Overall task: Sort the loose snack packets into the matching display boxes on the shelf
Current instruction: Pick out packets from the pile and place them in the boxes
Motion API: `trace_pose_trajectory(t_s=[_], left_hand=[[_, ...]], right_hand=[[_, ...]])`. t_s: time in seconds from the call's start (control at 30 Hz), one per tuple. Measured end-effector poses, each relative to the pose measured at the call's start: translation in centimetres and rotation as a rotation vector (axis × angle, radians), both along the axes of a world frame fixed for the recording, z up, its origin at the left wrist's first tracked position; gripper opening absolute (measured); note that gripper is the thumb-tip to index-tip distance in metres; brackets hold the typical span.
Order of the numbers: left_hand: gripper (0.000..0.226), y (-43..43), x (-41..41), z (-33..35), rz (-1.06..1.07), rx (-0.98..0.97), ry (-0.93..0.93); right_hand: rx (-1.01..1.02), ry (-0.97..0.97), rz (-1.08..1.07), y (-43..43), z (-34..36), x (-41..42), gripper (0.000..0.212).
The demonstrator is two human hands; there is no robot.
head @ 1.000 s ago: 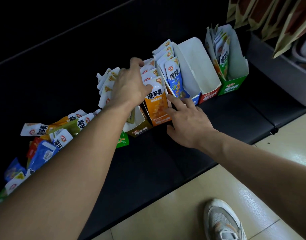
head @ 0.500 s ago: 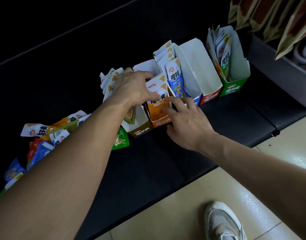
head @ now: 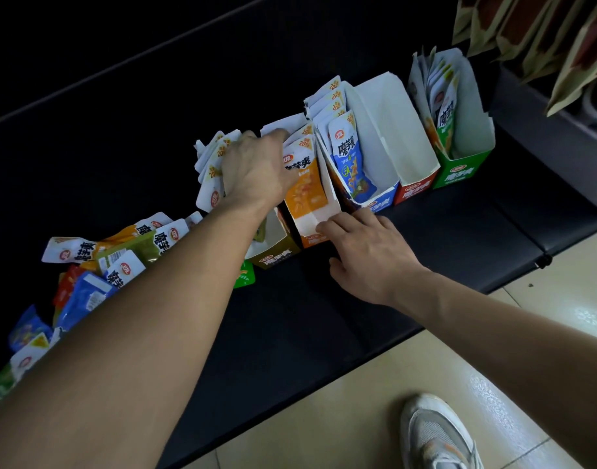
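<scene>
Since the last look, my left hand (head: 256, 170) has swung rightward from the pale packets (head: 210, 170) of the olive box (head: 277, 257) onto the tops of the orange packets (head: 304, 184), while my right hand has barely shifted.

Furthest left, the loose packets (head: 87, 262) lie flat in a jumbled heap on the black shelf (head: 290, 333), partly hidden under my left forearm, their long axes pointing every which way. My left hand reaches across the olive box with its fingers stretched toward the back of the orange box (head: 312, 236). The fingertips are hidden behind the packets, so I cannot tell whether I am gripping one or only pressing the stack. My right hand (head: 368, 252) is relaxed and holds nothing, its straight fingertips touching the front flap of the orange box, steadying it, I think. Beyond it stand the blue box (head: 380, 203), partly filled, the red box (head: 415, 189), which looks empty, and the green box (head: 459, 174), holding upright packets.

The heap lies left of both hands, nearer the left one, so I judge that hand should fetch the next packet and turn it upright to match the boxes.
</scene>
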State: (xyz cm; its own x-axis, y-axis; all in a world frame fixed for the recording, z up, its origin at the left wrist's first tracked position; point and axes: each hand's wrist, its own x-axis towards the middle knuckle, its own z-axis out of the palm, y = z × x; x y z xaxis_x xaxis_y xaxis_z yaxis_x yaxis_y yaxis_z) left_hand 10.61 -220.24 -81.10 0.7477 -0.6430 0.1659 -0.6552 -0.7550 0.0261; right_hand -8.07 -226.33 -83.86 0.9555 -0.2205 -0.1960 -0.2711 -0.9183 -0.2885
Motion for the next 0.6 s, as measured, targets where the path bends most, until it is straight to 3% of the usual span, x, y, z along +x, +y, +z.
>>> trace_pose_trajectory(t_s=[0.23, 0.43, 0.6], left_hand=[[0.079, -0.1, 0.5, 0.3, -0.067, -0.244, 0.084], [0.075, 2.7, 0.3, 3.4, -0.153, -0.215, 0.165], [0.061, 11.2, -1.7, 7.3, -0.203, -0.091, 0.247]], right_hand=[[-0.019, 0.002, -0.022, -0.1, 0.6, 0.2, 0.056], [-0.019, -0.101, -0.096, 1.6, 2.1, 0.6, 0.052], [0.018, -0.218, -0.04, 6.0, 4.7, 1.7, 0.046]])
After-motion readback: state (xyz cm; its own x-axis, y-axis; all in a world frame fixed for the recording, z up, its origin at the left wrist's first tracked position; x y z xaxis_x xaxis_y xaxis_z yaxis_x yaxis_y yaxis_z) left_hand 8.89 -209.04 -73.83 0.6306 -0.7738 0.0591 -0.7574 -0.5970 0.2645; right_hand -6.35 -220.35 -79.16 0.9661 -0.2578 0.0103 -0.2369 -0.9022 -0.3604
